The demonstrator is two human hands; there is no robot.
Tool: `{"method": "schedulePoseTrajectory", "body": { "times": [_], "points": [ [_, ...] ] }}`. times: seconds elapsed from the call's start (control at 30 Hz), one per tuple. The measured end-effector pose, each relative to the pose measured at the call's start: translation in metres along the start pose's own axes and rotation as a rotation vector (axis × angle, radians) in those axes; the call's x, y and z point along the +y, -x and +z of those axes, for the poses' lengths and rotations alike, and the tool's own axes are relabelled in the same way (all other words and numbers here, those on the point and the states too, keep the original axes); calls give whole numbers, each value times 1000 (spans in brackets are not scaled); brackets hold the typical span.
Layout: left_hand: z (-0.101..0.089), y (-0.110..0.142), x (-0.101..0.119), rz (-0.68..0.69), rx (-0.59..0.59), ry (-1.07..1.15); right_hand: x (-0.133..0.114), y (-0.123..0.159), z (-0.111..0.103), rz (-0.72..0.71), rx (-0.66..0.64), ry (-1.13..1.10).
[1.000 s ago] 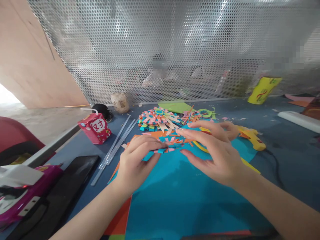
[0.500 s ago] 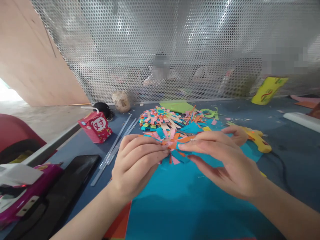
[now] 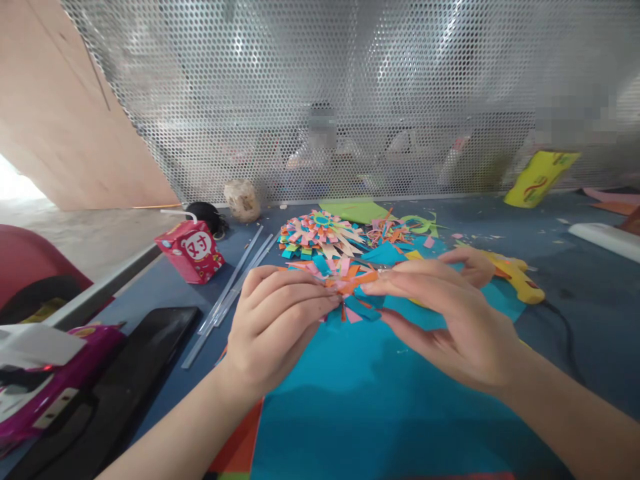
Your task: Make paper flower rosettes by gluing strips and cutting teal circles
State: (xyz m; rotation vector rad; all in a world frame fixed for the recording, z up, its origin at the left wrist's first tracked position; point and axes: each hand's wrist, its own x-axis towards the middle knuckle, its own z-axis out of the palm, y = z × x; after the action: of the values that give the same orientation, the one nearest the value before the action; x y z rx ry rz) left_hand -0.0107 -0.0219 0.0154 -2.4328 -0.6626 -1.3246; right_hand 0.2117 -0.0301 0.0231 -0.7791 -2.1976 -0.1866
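Between my two hands is a fringed paper flower [image 3: 353,310] in blue, pink and orange strips, held above a blue paper sheet [image 3: 350,413]. My left hand [image 3: 280,323] is closed on its left side, with the fingertips at its middle. Thumb and fingers of my right hand [image 3: 445,310] pinch the strips on its right side; the fingers partly cover it. Just behind lies a larger layered paper flower [image 3: 320,233] with many coloured fringes. A yellow glue gun [image 3: 520,283] rests beyond my right hand, partly hidden by it.
Clear glue sticks [image 3: 230,293] and a red drink carton [image 3: 193,250] stand to the left, near a black phone [image 3: 145,360] and a purple power strip [image 3: 55,380]. Paper scraps [image 3: 393,233] lie at the back before a perforated metal panel [image 3: 300,87]. A yellow packet [image 3: 540,177] leans there.
Both hands stay on the paper flower. The right fingers have shifted very slightly on its strips, and the view has moved a little.
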Motion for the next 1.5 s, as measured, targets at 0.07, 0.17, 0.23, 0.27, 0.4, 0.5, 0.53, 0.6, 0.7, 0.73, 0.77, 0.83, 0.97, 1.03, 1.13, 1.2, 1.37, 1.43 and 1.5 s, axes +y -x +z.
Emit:
{"method": "schedulePoseTrajectory", "body": {
  "times": [0.07, 0.17, 0.23, 0.27, 0.4, 0.5, 0.53, 0.6, 0.7, 0.73, 0.77, 0.83, 0.97, 1.03, 1.13, 1.2, 1.37, 1.43, 1.5],
  "points": [
    [0, 0, 0, -5, -3, -3, 1, 0, 1, -24, 25, -15],
    [0, 1, 0, -5, -2, -10, 2, 0, 1, -39, 42, 5],
    [0, 1, 0, -2, -1, -14, 2, 0, 2, -29, 38, 14],
    [0, 1, 0, -2, -4, -14, 2, 0, 2, -25, 33, 12],
    [0, 1, 0, -3, -9, -16, 1, -1, 1, -24, 21, 6],
    [1, 2, 0, -1, -13, -23, 1, -1, 0, -6, -10, 10],
    [1, 2, -1, -2, -15, -25, 0, -1, 0, 5, -13, 19],
    [2, 3, -1, -4, -10, -26, 0, -2, 0, 23, 7, 51],
    [2, 3, -2, -6, -3, -28, -1, -2, -1, 25, 36, 113],
    [2, 3, -2, -8, -2, -29, -1, -2, -2, 20, 35, 125],
    [3, 3, -2, -9, -4, -29, -1, -2, -2, 19, 27, 132],
    [3, 3, -2, -11, -3, -25, -1, -3, -2, 20, 13, 127],
    [3, 2, -2, 1, -1, -17, 0, -2, 0, 15, 22, 96],
    [4, 2, -2, 6, -3, -20, 0, -2, 0, 15, 16, 75],
    [4, 3, -2, 3, -5, -21, 2, -2, 1, 7, 23, 47],
    [3, 3, -2, 2, -7, -18, 2, -2, 1, -7, 34, 43],
    [4, 2, -2, 7, -12, -15, 1, -3, 0, -20, -18, 50],
    [4, 1, -2, 12, -8, -11, 0, -4, -1, -13, -37, 59],
    [4, 1, -2, 12, -3, -3, -1, -5, -2, -4, -45, 80]
  ]
}}
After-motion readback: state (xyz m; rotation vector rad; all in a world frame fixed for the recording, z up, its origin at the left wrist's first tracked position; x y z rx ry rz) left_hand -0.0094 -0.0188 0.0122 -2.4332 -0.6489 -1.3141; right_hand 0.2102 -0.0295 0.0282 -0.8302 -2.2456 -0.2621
